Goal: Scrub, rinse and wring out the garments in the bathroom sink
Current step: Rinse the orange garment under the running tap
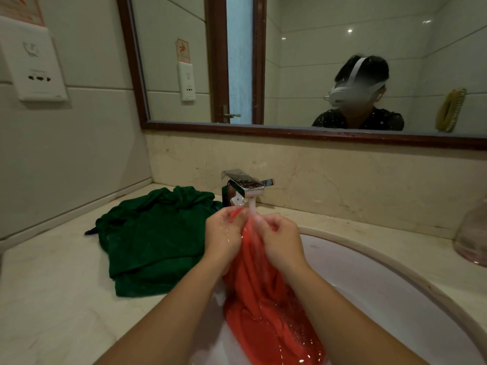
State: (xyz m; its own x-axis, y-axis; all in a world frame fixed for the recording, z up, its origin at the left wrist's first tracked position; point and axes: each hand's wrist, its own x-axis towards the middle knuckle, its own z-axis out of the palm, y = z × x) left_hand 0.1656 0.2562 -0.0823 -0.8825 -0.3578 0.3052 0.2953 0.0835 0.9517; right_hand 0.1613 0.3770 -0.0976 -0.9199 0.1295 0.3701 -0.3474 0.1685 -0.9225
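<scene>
A wet red garment [263, 306] hangs from both my hands down into the white sink [382, 285]. My left hand [224, 233] and my right hand [282, 241] each grip a bunched upper part of it, close together, right under the chrome tap [245, 187]. Water runs from the spout onto the cloth between my hands. A green garment [155, 238] lies crumpled on the marble counter [52, 299], left of the sink and apart from my hands.
A mirror [316, 61] spans the wall behind the tap and reflects a person wearing a headset. A white wall dispenser [34, 67] hangs at upper left. A clear pinkish container [471, 233] stands on the counter at the right edge.
</scene>
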